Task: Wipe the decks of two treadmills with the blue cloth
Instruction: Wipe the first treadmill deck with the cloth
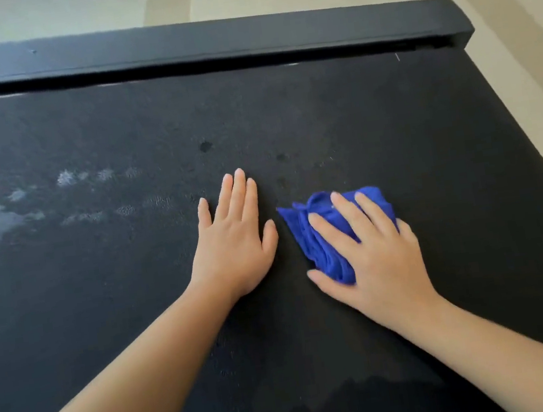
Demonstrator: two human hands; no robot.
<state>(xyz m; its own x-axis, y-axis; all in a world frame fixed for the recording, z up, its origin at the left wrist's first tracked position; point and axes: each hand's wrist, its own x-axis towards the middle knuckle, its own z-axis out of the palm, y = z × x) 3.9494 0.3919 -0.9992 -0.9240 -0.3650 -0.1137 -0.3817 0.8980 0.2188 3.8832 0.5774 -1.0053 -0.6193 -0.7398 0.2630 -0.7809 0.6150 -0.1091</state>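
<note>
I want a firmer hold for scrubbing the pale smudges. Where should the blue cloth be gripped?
On the blue cloth, grip the bunched folds at its left, from above with the right hand lying flat on it: the fabric piles thickest there, in ridges.

place: indoor exercise room, home or gym unclear | evidence: wide black treadmill deck (320, 113), worn grey patches, raised rail (207, 41) along far edge | surround: pale beige floor tiles (65, 11)
</note>
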